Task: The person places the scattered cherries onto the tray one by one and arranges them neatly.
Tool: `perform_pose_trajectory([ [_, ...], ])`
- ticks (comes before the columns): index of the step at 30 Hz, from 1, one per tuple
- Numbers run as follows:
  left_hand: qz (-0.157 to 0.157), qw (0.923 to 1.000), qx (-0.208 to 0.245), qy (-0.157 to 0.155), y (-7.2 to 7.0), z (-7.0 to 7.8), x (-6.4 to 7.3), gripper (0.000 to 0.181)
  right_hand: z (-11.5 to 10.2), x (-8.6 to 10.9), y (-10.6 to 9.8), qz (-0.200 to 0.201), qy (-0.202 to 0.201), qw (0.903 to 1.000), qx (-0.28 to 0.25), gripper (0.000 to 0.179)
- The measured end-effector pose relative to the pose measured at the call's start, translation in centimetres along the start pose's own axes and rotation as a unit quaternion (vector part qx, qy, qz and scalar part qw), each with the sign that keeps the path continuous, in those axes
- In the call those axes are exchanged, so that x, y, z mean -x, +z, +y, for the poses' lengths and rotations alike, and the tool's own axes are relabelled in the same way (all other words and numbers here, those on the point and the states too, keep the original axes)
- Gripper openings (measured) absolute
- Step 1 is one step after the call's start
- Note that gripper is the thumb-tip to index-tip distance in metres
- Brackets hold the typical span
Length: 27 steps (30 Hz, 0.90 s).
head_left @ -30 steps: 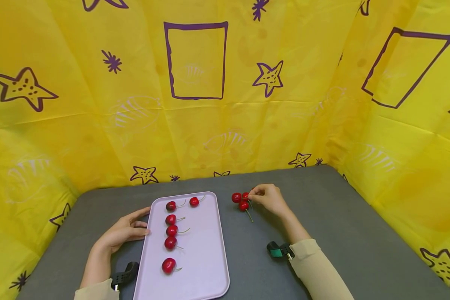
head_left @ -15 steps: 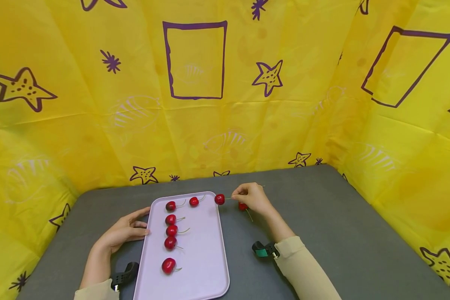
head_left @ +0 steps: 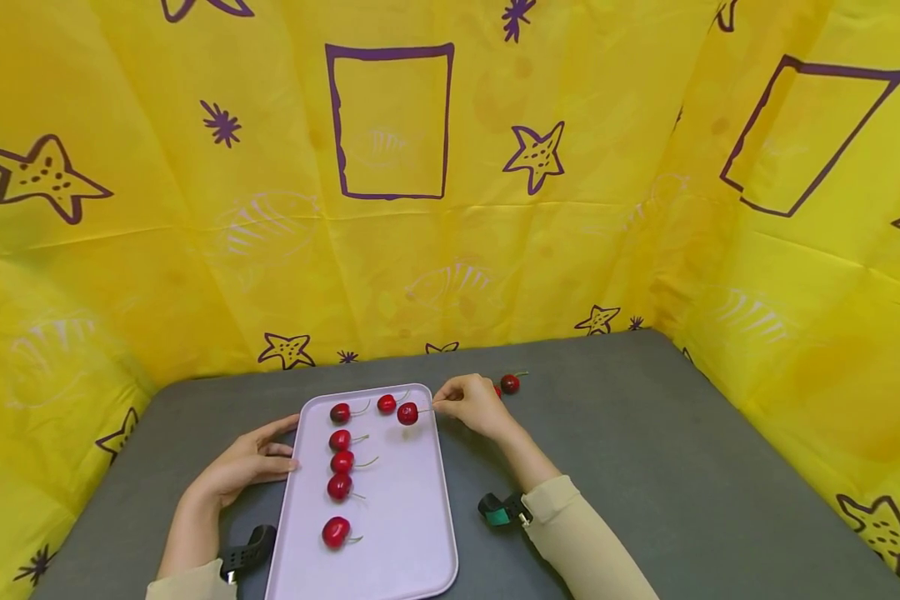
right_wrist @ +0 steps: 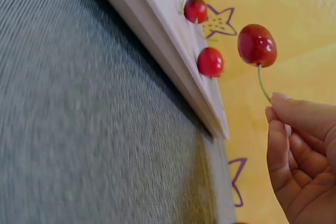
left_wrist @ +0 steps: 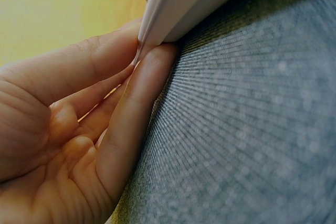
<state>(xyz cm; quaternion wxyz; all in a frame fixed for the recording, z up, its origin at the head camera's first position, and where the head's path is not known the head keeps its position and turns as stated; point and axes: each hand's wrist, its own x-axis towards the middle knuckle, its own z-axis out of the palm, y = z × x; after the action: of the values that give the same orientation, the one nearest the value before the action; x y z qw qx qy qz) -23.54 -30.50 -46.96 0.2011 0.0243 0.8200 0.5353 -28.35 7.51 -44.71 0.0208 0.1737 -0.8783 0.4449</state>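
Observation:
In the head view my right hand (head_left: 474, 404) pinches the stem of a red cherry (head_left: 408, 413) between thumb and fingertips. That cherry is over the far right corner of the pale pink tray (head_left: 401, 508); in the right wrist view the held cherry (right_wrist: 257, 45) hangs apart from the tray. My left hand (head_left: 246, 463) is at the tray's left edge, and the left wrist view shows thumb and fingers (left_wrist: 126, 114) holding its rim. Several cherries lie on the tray: a column along the left, such as the near cherry (head_left: 336, 532), and a far one (head_left: 386, 404) to the right.
Beyond my right hand, a dark cherry (head_left: 510, 383) lies on the grey tabletop (head_left: 645, 467), with another partly hidden by the fingers. Yellow printed cloth (head_left: 390, 275) encloses the back and sides. A black wrist strap (head_left: 504, 510) juts from the right wrist.
My right hand has lifted one cherry by its stem from the cluster on the table and carried it left over the tray. The left hand has stayed at the tray's edge.

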Motion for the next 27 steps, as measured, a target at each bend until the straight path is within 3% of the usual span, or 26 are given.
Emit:
perform_pose_trajectory([
  [4,0.003,1.0,0.001,-0.006,-0.1,0.0,0.0,0.088,-0.3,-0.3,0.6,-0.006,-0.002,1.0,-0.006,0.006],
  [16,-0.023,0.9994,0.02,0.015,-0.1,-0.2,-0.1,0.086,-0.8,-0.3,2.3,-0.015,-0.003,0.9998,0.009,0.007],
  [27,-0.015,0.9998,0.013,0.008,-0.2,-0.3,-0.1,0.087,-0.3,-0.6,3.3,-0.009,0.0,0.9998,0.017,0.007],
])
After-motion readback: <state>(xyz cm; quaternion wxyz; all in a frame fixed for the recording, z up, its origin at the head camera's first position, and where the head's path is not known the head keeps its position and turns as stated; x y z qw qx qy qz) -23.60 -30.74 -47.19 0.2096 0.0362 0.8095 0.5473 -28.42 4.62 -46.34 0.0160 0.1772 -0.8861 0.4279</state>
